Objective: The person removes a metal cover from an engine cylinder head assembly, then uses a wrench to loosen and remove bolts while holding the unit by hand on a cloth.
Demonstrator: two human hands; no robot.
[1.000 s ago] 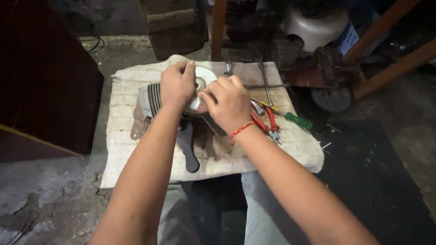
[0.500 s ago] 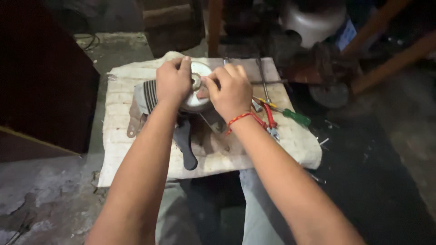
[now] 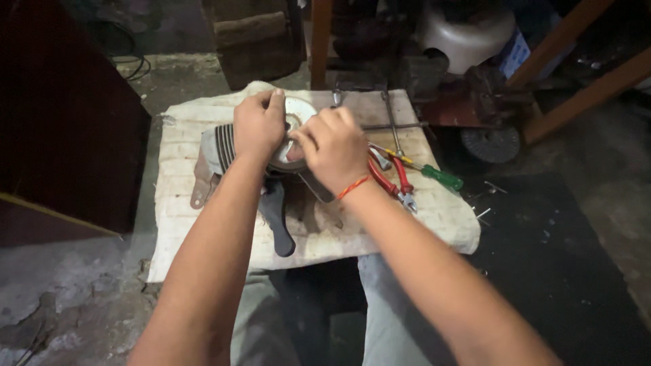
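A small engine block with cooling fins (image 3: 222,146) and a round silver flywheel (image 3: 298,112) lies on a dirty white cloth (image 3: 203,224). My left hand (image 3: 258,125) grips the flywheel's left rim from above. My right hand (image 3: 336,146), with an orange thread at the wrist, presses on the flywheel's right side, fingers curled at its centre. Whether a small part is pinched in those fingers is hidden. A black lever (image 3: 278,224) sticks out below the engine toward me.
Red-handled pliers (image 3: 393,183) and a green-handled screwdriver (image 3: 441,177) lie on the cloth to the right, with long metal rods (image 3: 393,125) behind. A dark cabinet (image 3: 68,122) stands left. A wire wheel (image 3: 489,144), a white tank (image 3: 464,34) and wooden beams (image 3: 583,88) crowd the back right.
Both hands stay on the flywheel; my right hand's fingers have shifted slightly toward its centre. The view has tilted a little.
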